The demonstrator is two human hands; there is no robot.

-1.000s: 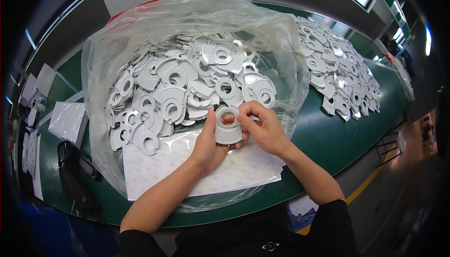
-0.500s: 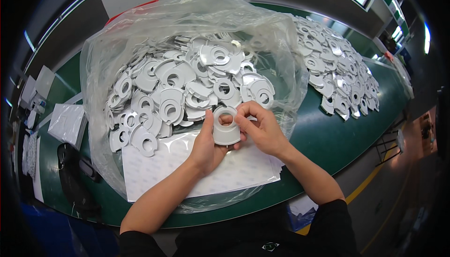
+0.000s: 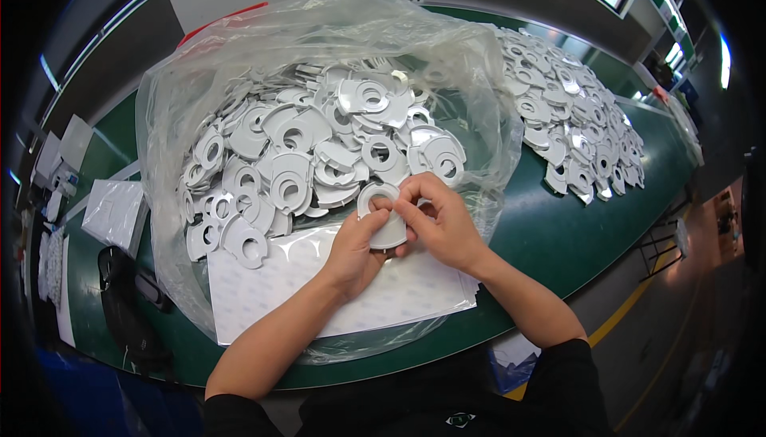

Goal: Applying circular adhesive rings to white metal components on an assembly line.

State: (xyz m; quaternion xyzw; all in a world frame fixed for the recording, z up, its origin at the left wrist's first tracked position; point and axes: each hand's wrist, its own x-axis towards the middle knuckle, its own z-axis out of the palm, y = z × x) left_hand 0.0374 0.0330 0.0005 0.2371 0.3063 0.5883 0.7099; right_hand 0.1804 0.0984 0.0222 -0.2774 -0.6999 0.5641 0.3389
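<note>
Between my hands is a light grey plastic part (image 3: 386, 234), flat, with a round hole near its far end. My left hand (image 3: 357, 247) grips it from the left, thumb on its face and fingers behind it. Pinched at the part's right edge, by the hole, is my right hand (image 3: 441, 226); its fingertips partly hide that rim. Beneath both hands lies a stack of white sheets (image 3: 279, 293) in clear film. Just beyond them a heap of similar grey parts (image 3: 291, 186) rests in a large clear plastic bag (image 3: 319, 26).
A second pile of grey parts (image 3: 578, 122) covers the right side of the green table (image 3: 550, 242). At the left are a film-wrapped white package (image 3: 114, 210) and a black pouch-like item (image 3: 128, 309). The table's curved front edge runs close to my body.
The part has turned in my hands and now shows a flatter face. My left thumb has moved from its left edge onto its face. The heap has stayed the same.
</note>
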